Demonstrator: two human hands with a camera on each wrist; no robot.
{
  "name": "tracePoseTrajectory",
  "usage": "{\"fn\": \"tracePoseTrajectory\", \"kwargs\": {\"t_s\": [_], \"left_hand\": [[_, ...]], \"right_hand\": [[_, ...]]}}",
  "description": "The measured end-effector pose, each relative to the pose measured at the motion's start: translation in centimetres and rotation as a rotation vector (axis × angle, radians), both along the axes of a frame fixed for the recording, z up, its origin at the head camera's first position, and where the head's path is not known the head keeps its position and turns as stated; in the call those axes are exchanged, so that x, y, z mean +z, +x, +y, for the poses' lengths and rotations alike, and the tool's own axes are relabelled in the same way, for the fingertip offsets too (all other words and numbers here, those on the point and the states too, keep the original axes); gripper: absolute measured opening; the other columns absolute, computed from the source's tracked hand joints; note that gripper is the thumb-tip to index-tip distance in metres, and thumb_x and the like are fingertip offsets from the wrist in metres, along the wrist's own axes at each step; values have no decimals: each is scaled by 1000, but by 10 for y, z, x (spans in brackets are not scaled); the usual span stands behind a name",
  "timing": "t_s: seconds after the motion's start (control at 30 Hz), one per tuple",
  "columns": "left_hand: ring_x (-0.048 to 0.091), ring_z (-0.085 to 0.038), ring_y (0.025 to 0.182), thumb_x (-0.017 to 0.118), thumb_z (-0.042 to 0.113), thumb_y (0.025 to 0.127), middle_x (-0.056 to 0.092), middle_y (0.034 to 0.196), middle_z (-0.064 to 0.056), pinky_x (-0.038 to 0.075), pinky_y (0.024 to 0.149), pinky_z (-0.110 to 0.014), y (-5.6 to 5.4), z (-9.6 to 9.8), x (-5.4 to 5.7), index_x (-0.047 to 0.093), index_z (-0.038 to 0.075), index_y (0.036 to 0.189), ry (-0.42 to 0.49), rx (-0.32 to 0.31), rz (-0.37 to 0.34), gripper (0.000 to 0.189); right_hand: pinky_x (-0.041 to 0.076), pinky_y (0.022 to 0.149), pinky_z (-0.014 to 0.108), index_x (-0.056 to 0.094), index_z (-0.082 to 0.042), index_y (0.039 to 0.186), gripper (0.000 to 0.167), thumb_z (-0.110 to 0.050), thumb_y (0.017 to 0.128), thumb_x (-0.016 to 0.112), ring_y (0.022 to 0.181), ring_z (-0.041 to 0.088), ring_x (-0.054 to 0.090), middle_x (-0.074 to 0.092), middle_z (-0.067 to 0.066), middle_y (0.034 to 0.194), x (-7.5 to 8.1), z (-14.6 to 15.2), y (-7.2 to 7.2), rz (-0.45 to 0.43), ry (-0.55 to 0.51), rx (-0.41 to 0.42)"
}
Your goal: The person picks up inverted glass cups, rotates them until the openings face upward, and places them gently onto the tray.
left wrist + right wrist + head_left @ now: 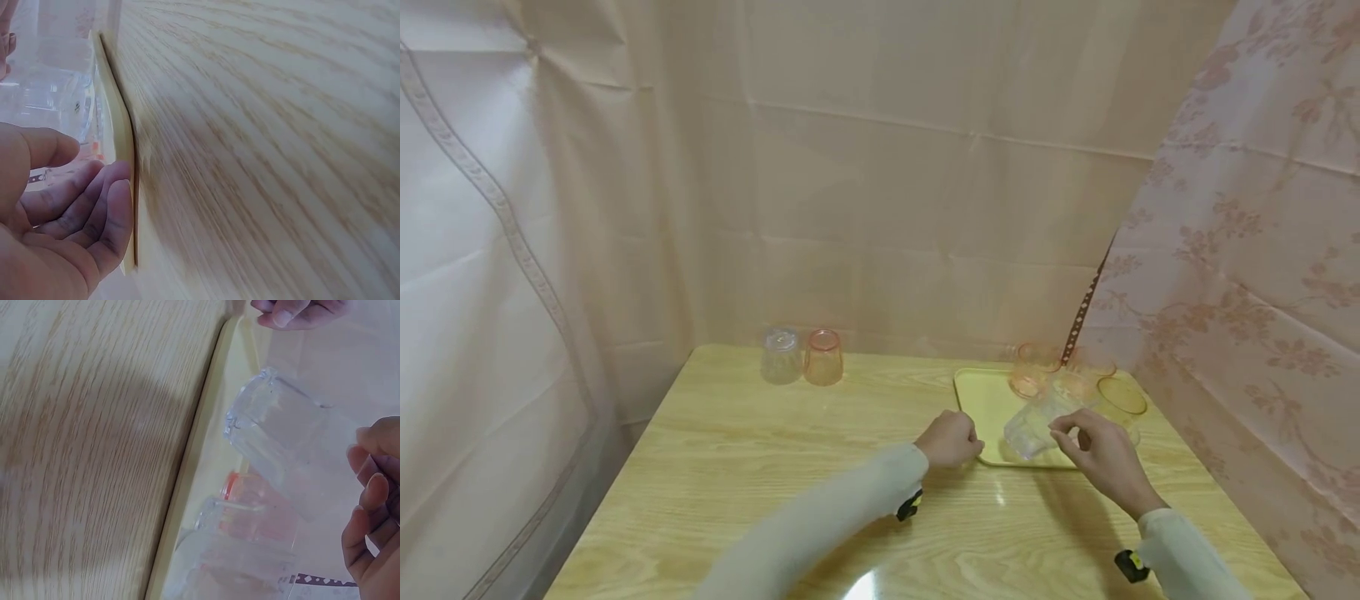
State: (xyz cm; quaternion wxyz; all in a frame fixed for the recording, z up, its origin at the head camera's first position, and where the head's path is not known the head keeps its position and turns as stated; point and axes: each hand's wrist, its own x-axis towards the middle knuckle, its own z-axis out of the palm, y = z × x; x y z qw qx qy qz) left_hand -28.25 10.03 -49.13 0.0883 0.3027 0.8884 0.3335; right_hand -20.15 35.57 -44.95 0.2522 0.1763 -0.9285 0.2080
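Clear cup: one, tilted over the tray
Right hand: pinching its edge
Left hand: loosely curled at tray's rim
On tray: at least two orange cups, one yellow cup
On table: two upside-down cups, one lilac cup, one pink cup
Dark mark: tiny, unreadable

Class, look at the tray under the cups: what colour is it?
The tray is pale yellow, best seen in the head view.
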Motion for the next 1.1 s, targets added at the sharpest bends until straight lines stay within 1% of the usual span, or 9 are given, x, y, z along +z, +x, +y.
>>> {"fn": "tracePoseTrajectory", "kwargs": {"t_s": [0.17,0.3,0.43,0.57,0.63,0.7,0.93,1.0,1.1], "left_hand": [[27,-3,33,70,21,99,39,38,9,32,42,-17,-1,5,-3,43,16,44,5,3,27,61],[26,-4,33,70,21,98,37,37,9,31,42,-18,1,9,-4,42,16,44,4,15,36,61],[29,-4,36,71,21,97,38,39,10,32,43,-19,2,13,-4,48,16,45,-24,34,63,57],[24,-3,38,71,15,95,30,41,11,26,40,-18,-1,13,-6,43,16,48,-42,41,104,55],[18,-2,39,71,12,94,22,42,11,20,39,-19,-2,11,-8,35,17,49,-41,47,107,57],[17,-3,39,70,10,94,21,43,10,19,39,-19,-4,9,-9,33,17,49,-44,60,99,58],[32,-7,42,72,14,95,35,50,5,30,40,-21,-5,7,-6,40,14,58,-76,121,52,48],[34,-9,43,72,15,95,39,52,4,31,41,-22,-5,7,-6,42,13,59,-91,124,62,46],[37,-10,46,72,17,95,41,55,3,32,43,-22,-6,9,-8,43,13,60,-118,123,104,45]], "right_hand": [[32,46,24,75,-11,97,11,-5,89,80,54,2,36,62,-9,82,-1,3,1,22,20,-7],[32,47,24,75,-12,97,10,-7,89,80,56,2,37,61,-10,83,-1,5,2,16,33,-31],[32,48,24,75,-13,97,12,-8,88,81,56,1,37,61,-10,83,-2,7,2,22,39,-42],[31,47,24,75,-14,96,13,-7,87,82,55,1,36,61,-11,82,-5,11,1,40,50,-50],[31,46,24,75,-13,96,13,-7,86,82,55,1,36,61,-11,81,-6,13,1,47,56,-54],[30,45,24,75,-13,96,13,-7,86,82,54,1,35,60,-12,81,-7,14,1,48,60,-57],[29,43,24,75,-13,96,14,-7,85,83,53,1,34,60,-12,80,-9,15,1,60,72,-61],[30,43,23,75,-13,95,14,-7,85,83,53,0,35,61,-11,82,-9,16,1,67,79,-60],[30,43,23,75,-13,96,14,-7,85,83,53,-1,35,63,-9,84,-9,15,0,74,92,-57]]}}
